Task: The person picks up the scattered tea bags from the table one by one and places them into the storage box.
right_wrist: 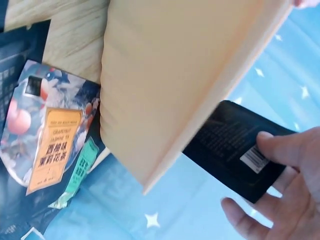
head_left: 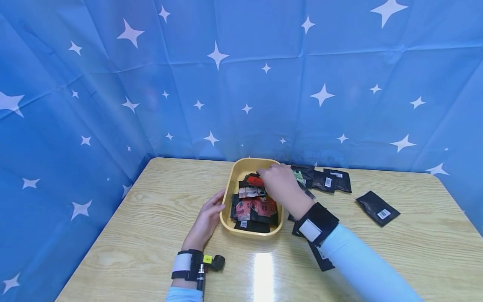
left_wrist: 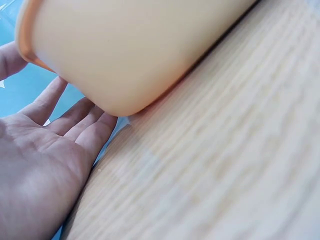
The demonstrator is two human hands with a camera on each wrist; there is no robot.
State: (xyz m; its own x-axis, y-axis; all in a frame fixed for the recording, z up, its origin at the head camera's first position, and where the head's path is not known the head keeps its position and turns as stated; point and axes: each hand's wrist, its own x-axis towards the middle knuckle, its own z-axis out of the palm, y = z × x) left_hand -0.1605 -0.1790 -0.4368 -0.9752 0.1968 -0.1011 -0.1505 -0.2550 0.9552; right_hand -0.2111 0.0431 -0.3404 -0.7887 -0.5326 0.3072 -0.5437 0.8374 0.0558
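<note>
A yellow plastic tub stands on the table with several tea sachets inside, black and red-printed. My left hand touches the tub's left side; in the left wrist view its fingers reach out along the tub wall, palm turned up. Over the tub's far right corner is my right hand. The right wrist view shows it pinching a black tea sachet with a white barcode label, thumb on top. Part of that sachet is hidden behind the tub's rim.
Right of the tub lie several black sachets, one black sachet apart from them. Another sachet lies under my right forearm. A patterned grapefruit jasmine tea sachet is beside the tub. A blue starred curtain hangs behind the table.
</note>
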